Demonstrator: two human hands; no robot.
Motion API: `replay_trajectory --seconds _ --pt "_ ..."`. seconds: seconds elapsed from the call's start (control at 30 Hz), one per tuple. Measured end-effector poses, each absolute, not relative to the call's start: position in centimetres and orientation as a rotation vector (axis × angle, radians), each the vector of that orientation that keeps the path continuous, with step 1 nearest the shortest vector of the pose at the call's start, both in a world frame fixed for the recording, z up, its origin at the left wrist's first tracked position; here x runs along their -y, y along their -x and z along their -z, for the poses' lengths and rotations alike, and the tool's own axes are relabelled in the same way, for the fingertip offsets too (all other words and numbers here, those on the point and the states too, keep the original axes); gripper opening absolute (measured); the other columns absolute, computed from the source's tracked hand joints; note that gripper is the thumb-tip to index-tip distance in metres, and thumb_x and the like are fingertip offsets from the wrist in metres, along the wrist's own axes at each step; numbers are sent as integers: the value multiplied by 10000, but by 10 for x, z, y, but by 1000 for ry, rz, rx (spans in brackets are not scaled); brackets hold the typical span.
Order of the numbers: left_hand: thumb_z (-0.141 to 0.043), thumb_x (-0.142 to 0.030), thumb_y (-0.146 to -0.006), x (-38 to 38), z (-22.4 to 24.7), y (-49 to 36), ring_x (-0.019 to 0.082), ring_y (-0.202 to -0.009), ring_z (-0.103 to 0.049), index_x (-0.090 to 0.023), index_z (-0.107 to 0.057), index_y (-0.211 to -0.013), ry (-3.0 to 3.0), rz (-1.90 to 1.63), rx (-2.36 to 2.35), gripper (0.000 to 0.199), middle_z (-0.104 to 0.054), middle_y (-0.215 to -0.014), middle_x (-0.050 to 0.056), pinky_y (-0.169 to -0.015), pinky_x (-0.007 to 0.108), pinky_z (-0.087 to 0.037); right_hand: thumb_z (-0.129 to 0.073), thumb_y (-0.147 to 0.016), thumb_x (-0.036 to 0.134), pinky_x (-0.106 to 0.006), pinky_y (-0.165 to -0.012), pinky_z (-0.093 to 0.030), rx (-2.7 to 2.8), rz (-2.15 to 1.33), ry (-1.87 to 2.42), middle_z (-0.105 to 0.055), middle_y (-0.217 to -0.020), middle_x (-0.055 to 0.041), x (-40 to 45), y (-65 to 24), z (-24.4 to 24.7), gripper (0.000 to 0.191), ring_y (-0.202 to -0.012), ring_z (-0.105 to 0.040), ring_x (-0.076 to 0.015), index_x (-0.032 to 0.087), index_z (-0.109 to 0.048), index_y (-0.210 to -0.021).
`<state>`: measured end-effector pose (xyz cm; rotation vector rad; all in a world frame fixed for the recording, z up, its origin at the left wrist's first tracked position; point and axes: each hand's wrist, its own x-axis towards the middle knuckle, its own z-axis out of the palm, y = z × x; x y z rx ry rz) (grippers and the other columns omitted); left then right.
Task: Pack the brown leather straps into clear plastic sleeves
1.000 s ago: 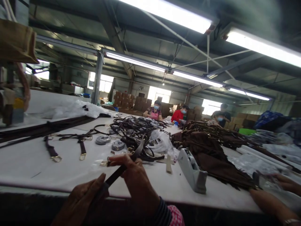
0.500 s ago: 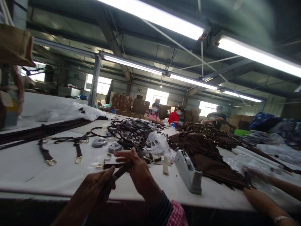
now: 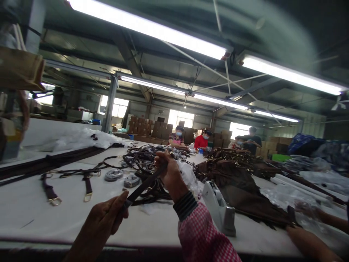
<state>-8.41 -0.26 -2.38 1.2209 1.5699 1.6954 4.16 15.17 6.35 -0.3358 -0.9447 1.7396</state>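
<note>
A dark strap [image 3: 145,186] runs on a slant above the near edge of the table [image 3: 54,225], held at two places, seemingly so that it lies straight. The left hand [image 3: 109,214], lower and closer, has its fingers closed around the lower part. The right hand [image 3: 171,174], reaching farther over the surface, grips the upper part with curled fingers, its forearm slanting up from the right. Beyond lies a heap of straps [image 3: 148,154]; a tape dispenser [image 3: 218,209] stands by the near edge, probably for easy reach.
</note>
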Motion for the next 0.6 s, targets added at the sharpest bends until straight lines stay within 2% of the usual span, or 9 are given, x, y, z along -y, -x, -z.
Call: replay_trajectory --seconds 0.1,0.2,0.33,0.47,0.53,0.6 --pt "-615 -802 -780 -10 13 87 91 -366 -340 -170 -621 -573 -1261 -1709 -1542 664 -448 -380 -30 -416 215 -235 -698 -955 485 -216 -509 -425 1028 -1593 305 -683 -589 -30 -157 -37 -93 419 -513 -563 -110 125 -748 -748" --pt "-583 -774 -842 -25 -16 87 114 -370 -454 -158 -649 -609 -1339 -1738 -1413 661 -559 -425 13 -402 217 -316 -649 -948 607 -243 -539 -445 1269 -1490 225 -708 -643 -48 -156 -37 -124 505 -572 -601 -139 144 -762 -782" --pt "-615 -716 -871 -40 -70 80 131 -395 -542 -149 -669 -630 -1406 -1801 -1168 618 -641 -494 46 -409 224 -382 -576 -943 711 -298 -690 -512 1741 -1437 99 -785 -928 -104 -149 -35 -148 588 -833 -695 -209 164 -791 -927" --pt "-676 -648 -870 -47 -101 74 81 -370 -442 -164 -598 -555 -1423 -1893 -1009 583 -541 -437 -7 -382 197 -310 -484 -972 741 -286 -653 -491 1943 -1459 52 -772 -1103 -104 -146 -30 -143 645 -853 -681 -203 184 -779 -1108" --pt "-708 -634 -850 -51 -99 72 59 -347 -371 -172 -559 -534 -1362 -1936 -994 580 -478 -410 -37 -360 187 -244 -458 -985 733 -277 -616 -477 1901 -1551 36 -772 -1085 -97 -148 -29 -134 645 -819 -671 -198 190 -771 -1139" --pt "-717 -631 -843 -55 -92 72 59 -338 -370 -169 -574 -550 -1314 -1952 -1013 566 -476 -405 -40 -350 185 -223 -471 -988 714 -275 -608 -482 1799 -1619 35 -775 -1040 -93 -151 -28 -127 624 -796 -665 -195 185 -772 -1123"
